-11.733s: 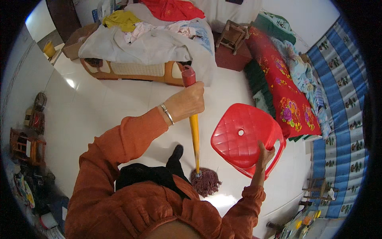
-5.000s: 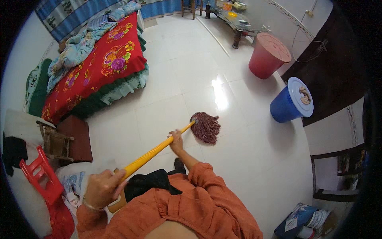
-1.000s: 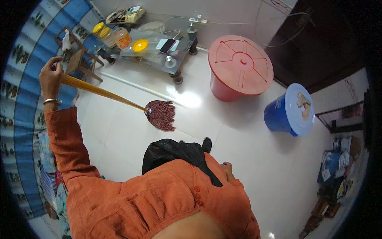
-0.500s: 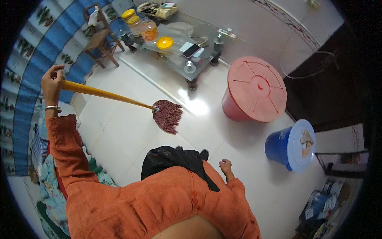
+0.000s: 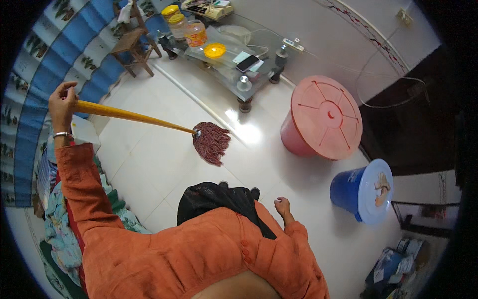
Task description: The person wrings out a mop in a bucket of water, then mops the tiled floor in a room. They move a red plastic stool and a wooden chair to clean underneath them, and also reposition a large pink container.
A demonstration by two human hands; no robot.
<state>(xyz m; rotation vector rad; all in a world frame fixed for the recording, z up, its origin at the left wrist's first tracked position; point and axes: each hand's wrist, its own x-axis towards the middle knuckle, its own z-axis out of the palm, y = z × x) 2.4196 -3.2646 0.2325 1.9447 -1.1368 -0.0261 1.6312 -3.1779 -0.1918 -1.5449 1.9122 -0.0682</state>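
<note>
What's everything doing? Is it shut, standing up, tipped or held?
Mop: tilted, strands on the floor
Left hand: gripping the mop
Right hand: holding nothing visible
Pink bucket: lidded
Blue bucket: lidded
Yellow-lidded jars: shut
Phone: flat, screen looks dark
Wooden chair: upright, white cloth hung on its back

Mop (image 5: 164, 124): long yellow handle (image 5: 124, 115), approx. straight, w/ small silvery collar (image 5: 197, 133) at btm end. Head (image 5: 212, 144) = reddish-brown strands, bunched & spread to R of collar, on pale tiled flr (image 5: 144, 174). Handle tilted, not upright; top end at far L, in L hand (image 5: 61, 110).
</note>
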